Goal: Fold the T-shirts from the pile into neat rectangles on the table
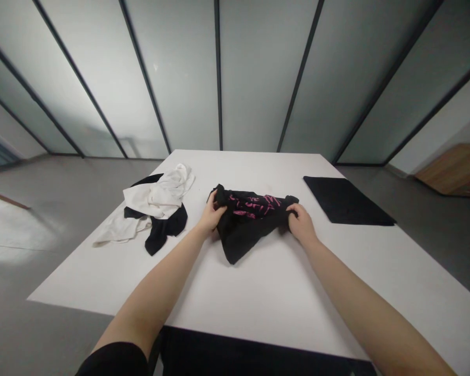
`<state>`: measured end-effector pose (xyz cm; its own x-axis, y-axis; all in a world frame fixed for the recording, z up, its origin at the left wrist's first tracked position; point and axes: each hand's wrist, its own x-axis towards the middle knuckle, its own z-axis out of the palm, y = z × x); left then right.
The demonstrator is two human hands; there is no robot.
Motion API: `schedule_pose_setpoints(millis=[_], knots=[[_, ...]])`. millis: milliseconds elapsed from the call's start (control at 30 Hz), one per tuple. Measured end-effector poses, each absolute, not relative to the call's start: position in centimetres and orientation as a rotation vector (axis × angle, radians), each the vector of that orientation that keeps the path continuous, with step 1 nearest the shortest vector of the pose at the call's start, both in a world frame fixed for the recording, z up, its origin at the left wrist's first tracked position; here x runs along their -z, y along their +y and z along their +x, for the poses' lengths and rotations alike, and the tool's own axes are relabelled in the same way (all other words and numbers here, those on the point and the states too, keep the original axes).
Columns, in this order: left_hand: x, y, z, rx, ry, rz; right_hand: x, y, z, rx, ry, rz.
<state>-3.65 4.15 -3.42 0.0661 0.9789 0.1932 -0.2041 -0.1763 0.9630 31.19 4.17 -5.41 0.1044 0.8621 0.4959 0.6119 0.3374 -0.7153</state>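
A crumpled black garment with pink lettering lies in the middle of the white table. My left hand grips its left end, fingers closed on the cloth. My right hand pinches its right end, knuckles up. The garment is bunched between the two hands, with a loose black flap hanging toward me.
A heap of white and black clothes lies at the table's left. A flat, folded black cloth lies at the right rear. Glass partition walls stand behind the table, and grey floor surrounds it.
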Motion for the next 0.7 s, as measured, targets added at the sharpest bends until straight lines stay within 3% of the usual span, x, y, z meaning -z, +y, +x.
schedule_pose_setpoints(millis=[200, 400, 600, 700], knots=[[3.0, 7.3, -9.0, -1.636, 0.906, 0.864, 4.9, 4.4, 33.2, -0.242, -1.263, -1.415], [2.9, 7.4, -9.8, -1.529, 1.131, 0.838, 5.3, 4.7, 33.7, -0.136, -1.08, -1.37], [2.4, 5.4, -8.7, -1.719, 1.739, 1.627, 4.1, 3.6, 32.8, 0.15, -1.267, -1.421], [1.6, 4.5, -7.7, -1.521, 1.661, 2.095, 2.8, 1.7, 30.0, 0.067, -1.689, -1.378]])
